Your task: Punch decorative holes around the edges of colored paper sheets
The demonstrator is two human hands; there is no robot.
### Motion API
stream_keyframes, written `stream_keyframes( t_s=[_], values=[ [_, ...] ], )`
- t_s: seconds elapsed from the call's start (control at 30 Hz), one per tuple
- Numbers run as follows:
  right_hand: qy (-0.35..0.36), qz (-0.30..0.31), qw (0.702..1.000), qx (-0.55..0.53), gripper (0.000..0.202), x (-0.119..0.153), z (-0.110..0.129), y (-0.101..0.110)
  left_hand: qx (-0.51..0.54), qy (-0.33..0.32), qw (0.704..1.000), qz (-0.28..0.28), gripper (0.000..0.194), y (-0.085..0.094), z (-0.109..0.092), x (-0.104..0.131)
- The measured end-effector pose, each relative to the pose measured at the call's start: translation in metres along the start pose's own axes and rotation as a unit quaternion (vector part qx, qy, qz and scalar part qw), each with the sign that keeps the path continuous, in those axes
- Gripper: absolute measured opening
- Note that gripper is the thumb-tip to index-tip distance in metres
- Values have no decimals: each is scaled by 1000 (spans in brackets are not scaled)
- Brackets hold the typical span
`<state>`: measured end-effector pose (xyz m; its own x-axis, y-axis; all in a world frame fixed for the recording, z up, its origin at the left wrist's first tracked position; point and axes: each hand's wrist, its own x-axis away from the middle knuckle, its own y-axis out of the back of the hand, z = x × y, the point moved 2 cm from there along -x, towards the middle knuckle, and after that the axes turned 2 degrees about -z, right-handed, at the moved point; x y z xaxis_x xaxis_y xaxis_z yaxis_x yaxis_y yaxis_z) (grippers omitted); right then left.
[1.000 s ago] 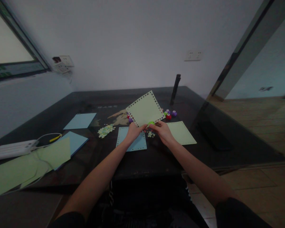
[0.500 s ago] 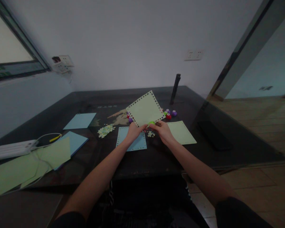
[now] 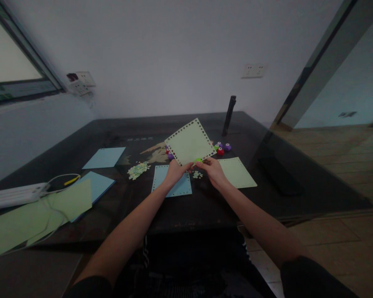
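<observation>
A pale green sheet of paper with small holes punched along its edges is held up tilted above the table. My left hand is closed on its lower corner. At the lower right edge, my right hand is closed around a small bright green craft punch, which sits on the paper's edge. Beneath my hands lies a blue sheet with punched edges, partly covered by my left hand. A few paper cut-outs lie beside it. Another pale green sheet rests by my right wrist.
Purple, red and green craft punches stand behind the held paper. A pile of punched bits lies to the left. Farther left are blue sheets, green sheets and a white power strip. A black upright stick stands at the back.
</observation>
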<state>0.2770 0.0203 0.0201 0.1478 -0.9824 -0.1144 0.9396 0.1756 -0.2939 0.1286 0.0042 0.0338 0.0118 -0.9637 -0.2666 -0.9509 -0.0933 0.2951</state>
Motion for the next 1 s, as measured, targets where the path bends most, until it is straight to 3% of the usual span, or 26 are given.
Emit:
stream_keyframes(
  t_s=[0.8, 1.0],
  values=[
    [-28, -4, 1000, 4, 34, -4, -3, 7, -18, 4, 1000, -7, 17, -3, 3, 3],
    [-24, 19, 999, 8, 35, -1, 2, 5, -16, -9, 1000, -9, 20, -4, 5, 3]
  ],
)
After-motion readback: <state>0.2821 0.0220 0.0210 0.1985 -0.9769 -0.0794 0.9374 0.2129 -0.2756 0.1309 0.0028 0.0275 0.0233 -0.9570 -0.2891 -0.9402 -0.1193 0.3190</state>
